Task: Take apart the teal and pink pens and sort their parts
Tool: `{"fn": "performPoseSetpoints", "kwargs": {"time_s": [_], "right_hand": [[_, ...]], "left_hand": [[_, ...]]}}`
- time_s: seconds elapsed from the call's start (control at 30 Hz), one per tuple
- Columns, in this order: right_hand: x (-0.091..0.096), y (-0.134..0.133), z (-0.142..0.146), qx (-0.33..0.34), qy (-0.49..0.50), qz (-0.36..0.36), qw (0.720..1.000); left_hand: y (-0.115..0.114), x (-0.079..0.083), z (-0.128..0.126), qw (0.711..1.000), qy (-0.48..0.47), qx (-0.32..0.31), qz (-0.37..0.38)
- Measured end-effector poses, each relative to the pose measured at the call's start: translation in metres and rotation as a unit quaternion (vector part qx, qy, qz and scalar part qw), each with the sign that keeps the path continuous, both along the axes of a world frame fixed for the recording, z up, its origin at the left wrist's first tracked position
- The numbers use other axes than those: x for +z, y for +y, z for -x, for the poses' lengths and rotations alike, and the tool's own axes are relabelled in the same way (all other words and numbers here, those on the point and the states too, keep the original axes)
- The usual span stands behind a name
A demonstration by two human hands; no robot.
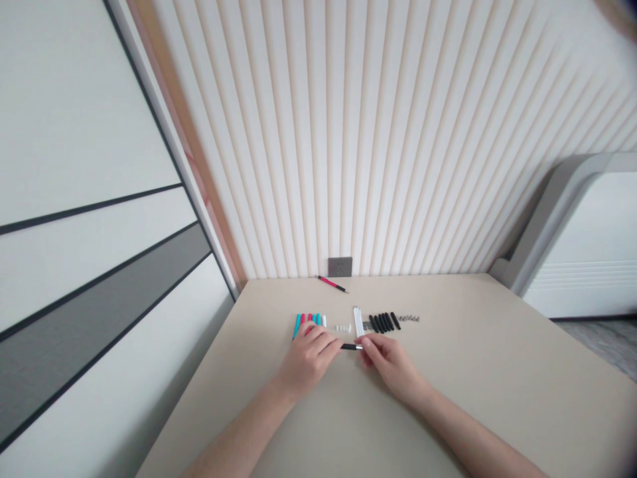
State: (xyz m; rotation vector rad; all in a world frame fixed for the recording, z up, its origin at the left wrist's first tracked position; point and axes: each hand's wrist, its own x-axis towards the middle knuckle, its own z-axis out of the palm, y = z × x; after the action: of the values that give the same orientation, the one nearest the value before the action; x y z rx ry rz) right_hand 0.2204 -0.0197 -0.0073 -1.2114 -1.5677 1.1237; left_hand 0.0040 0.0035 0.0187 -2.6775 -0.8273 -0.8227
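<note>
Between my two hands lies a pen (350, 346), level, with its black grip section and silver tip showing. My left hand (308, 352) is closed around its left end, hiding that part. The fingertips of my right hand (389, 358) pinch the silver tip. Just beyond my left hand is a row of blue, red and white pen barrels (309, 317), partly covered by the fingers. Thin white sticks, which look like pen refills (358, 321), lie beyond my right hand. To their right sit several black grip pieces (383, 322).
Small whitish pieces (343, 328) lie between the barrels and the white sticks. A row of tiny springs (409, 318) is at the right. A red and black pen (332, 284) rests near the wall, below a dark socket (340, 267). All are on a beige table (472, 352).
</note>
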Motion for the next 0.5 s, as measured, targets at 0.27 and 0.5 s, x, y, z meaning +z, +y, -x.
{"fn": "performPoseSetpoints", "kwargs": {"time_s": [0.27, 0.5], "right_hand": [[0.0011, 0.0004, -0.0044, -0.010, -0.115, -0.074, 0.990], [0.0043, -0.0021, -0.0044, -0.001, -0.129, -0.095, 0.987]], "left_hand": [[0.0029, -0.0074, 0.0004, 0.999, 0.026, -0.013, -0.026], [0.0034, -0.0064, -0.0002, 0.999, 0.016, -0.007, -0.030]]}}
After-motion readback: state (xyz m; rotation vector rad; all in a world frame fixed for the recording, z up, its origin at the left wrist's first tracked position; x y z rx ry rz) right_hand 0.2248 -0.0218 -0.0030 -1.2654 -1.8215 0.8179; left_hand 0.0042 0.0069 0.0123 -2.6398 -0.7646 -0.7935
